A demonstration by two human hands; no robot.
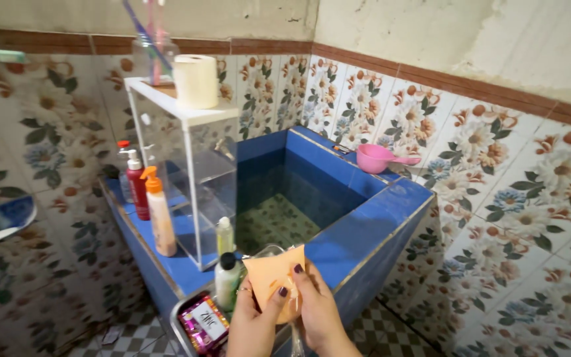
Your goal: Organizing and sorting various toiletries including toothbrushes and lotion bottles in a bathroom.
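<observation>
Both my hands are low in the middle of the head view, holding one orange cloth between them. My left hand grips its lower left side with thumb on top. My right hand pinches its right edge. A clear glass object shows just behind the cloth; whether a hand also holds it I cannot tell. The hands hover over the near corner of a blue tiled water basin.
A clear rack holding a paper roll and a toothbrush cup stands on the ledge with pump bottles and small bottles. A metal tray holds packets. A pink dipper rests on the far rim. Floral tiled walls surround.
</observation>
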